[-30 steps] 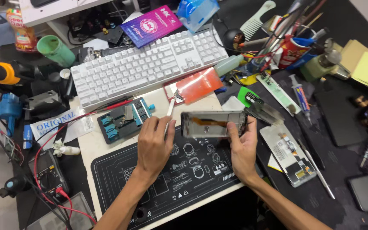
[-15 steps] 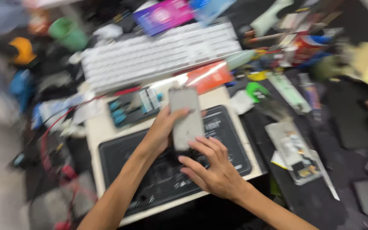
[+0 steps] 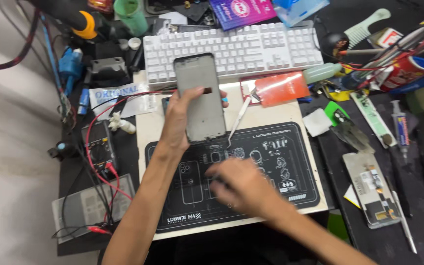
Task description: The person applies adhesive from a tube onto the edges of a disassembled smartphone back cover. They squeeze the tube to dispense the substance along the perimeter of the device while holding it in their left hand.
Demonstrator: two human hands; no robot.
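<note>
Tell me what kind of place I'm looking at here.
Likely a phone repair bench: the left hand holds a bare phone frame over a black repair mat, with tweezers and a multimeter nearby.

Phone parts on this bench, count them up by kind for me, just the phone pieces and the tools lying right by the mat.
Phone frame held upright in the left hand: 1
Opened phone lying at the right of the bench: 1
Tweezers on the mat's upper edge: 1
Syringe at the right: 1
Total: 4
The right hand is blurred, apparently empty.
</note>
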